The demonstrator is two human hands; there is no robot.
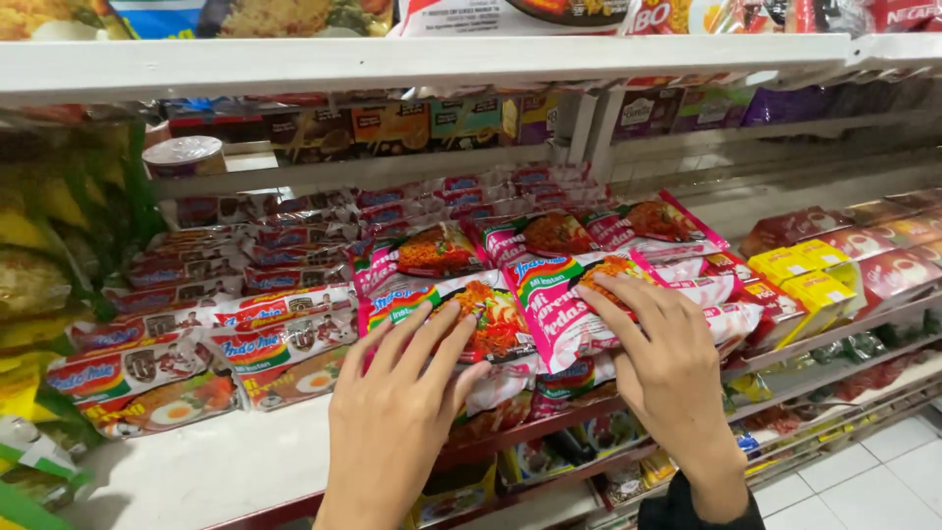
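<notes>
My left hand (397, 412) lies spread flat on one pink-and-white plastic noodle packet (461, 319); my right hand (667, 358), fingers splayed, presses its neighbour (569, 299) just beyond, long axes running away up the white shelf (226, 456).

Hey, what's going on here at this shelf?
A person stands at a shop shelf stocked with instant noodle packets. Both hands lie flat on a pile of pink and white packets: the left hand on a packet showing fried noodles, the right hand on the pink packet beside it. More noodle packets lie in rows to the left, and yellow boxes sit to the right. Part of the shelf in front is bare.
</notes>
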